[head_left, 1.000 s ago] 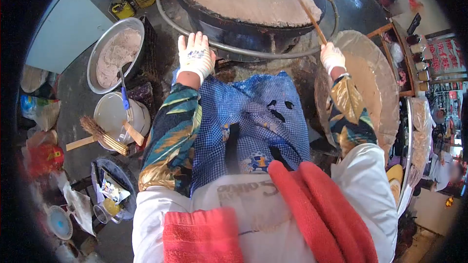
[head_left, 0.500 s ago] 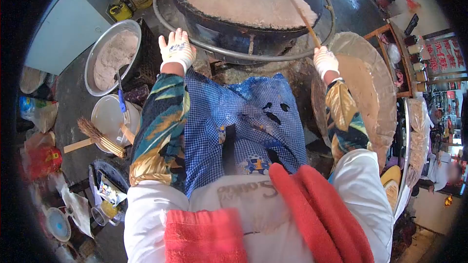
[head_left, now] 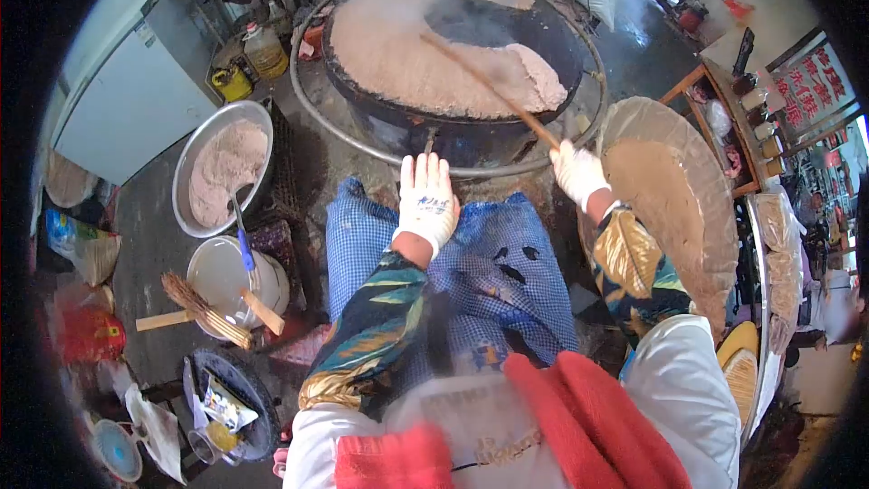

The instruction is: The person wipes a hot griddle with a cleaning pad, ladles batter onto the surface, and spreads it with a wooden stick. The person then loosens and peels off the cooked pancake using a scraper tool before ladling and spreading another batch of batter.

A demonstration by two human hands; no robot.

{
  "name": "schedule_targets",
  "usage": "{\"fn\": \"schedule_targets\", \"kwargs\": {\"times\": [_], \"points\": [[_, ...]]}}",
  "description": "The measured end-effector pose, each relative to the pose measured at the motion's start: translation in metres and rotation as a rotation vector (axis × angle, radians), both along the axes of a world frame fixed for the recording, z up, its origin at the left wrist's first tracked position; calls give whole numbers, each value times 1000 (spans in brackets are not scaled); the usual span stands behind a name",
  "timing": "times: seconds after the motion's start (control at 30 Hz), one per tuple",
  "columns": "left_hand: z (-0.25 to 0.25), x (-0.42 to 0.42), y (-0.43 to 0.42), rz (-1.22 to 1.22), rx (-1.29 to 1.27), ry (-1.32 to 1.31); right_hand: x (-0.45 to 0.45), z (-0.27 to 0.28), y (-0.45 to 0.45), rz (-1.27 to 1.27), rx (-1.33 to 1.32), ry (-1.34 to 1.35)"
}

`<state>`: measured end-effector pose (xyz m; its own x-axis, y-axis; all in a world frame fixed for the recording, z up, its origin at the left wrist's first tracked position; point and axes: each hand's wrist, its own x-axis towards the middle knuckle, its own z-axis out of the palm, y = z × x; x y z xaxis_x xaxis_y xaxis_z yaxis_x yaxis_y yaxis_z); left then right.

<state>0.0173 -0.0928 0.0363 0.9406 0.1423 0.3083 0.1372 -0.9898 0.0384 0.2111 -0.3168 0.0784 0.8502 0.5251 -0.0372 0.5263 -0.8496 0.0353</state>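
My right hand (head_left: 577,172), in a white glove, is closed around the near end of a long wooden stick (head_left: 493,91). The stick's far end lies in pinkish-beige batter (head_left: 389,50) on a large round black griddle (head_left: 480,27), with steam rising. A dark patch of the griddle shows at the far right of the batter. My left hand (head_left: 427,204), also white-gloved, is stretched flat with nothing in it. Its fingertips reach the near side of the metal ring (head_left: 507,171) around the griddle; whether they touch it I cannot tell. Blue checked cloth (head_left: 362,226) covers my lap.
At left stand a metal basin (head_left: 185,204) of batter and a white bucket (head_left: 204,319) with a straw brush (head_left: 206,310) and a blue-handled tool (head_left: 245,249) across it. A large tan round tray (head_left: 625,122) lies close on my right. A wooden shelf (head_left: 738,127) stands beyond it.
My left hand has moved right along the ring to its near middle. The stick's far end has swung left across the griddle, my right hand with it. The view has tilted up.
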Motion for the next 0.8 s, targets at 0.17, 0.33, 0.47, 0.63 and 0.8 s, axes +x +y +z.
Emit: {"fn": "schedule_targets", "kwargs": {"times": [0.17,0.33,0.47,0.63,0.8], "points": [[-7,-2,20,1,62,-17,37,-6,-16,-180,130,-51],[5,-7,30,63,60,2,18,-2,-3,-54,6,-15],[8,-10,43,100,58,45,37,-6,-4,-144,137,-94],[-1,-13,60,173,58,66,20,-12,-8,-129,57,62],[1,-19,76,254,65,71,32,-3,-5,-112,111,-85]]}}
